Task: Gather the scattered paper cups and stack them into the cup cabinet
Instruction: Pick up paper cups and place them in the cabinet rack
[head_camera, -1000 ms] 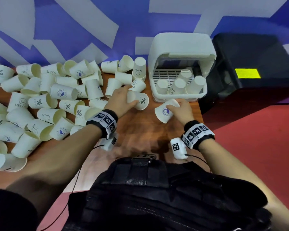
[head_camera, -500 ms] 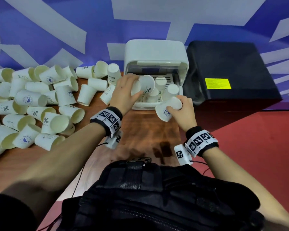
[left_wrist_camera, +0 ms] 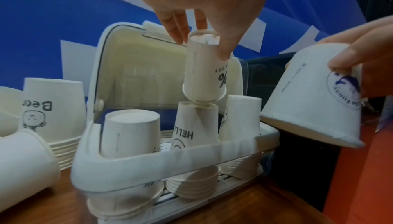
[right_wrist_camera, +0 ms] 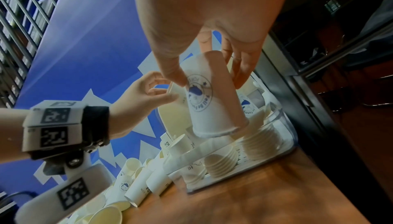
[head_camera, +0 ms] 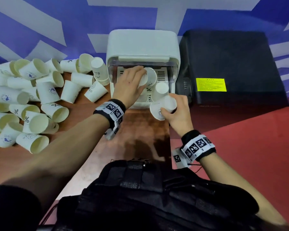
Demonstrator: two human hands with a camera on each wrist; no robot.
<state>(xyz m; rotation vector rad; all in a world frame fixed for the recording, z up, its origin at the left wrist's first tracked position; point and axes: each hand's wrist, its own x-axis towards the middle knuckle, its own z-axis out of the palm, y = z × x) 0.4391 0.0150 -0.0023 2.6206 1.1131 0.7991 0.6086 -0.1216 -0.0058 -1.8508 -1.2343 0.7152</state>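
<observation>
The white cup cabinet (head_camera: 143, 45) stands open at the back of the wooden table, with upside-down cup stacks (left_wrist_camera: 192, 184) inside. My left hand (head_camera: 132, 84) reaches into it and pinches an upside-down "%" cup (left_wrist_camera: 205, 74) by its base, its rim just above the "HELLO" stack (left_wrist_camera: 195, 126). My right hand (head_camera: 177, 110) grips a cup with a blue round logo (right_wrist_camera: 210, 96), mouth down and tilted, in front of the cabinet's right side (left_wrist_camera: 312, 96). Scattered white paper cups (head_camera: 28, 100) lie in a heap on the left of the table.
A black box with a yellow label (head_camera: 230, 67) stands right of the cabinet. A stack of cups marked "Bea" (head_camera: 99, 72) stands just left of it. The table's right edge (head_camera: 169, 134) drops to red floor. A black pack (head_camera: 148, 197) sits at my chest.
My left hand lifted the "%" cup off the table and carried it into the cabinet. My right hand raised its logo cup to the cabinet's front. My head came closer.
</observation>
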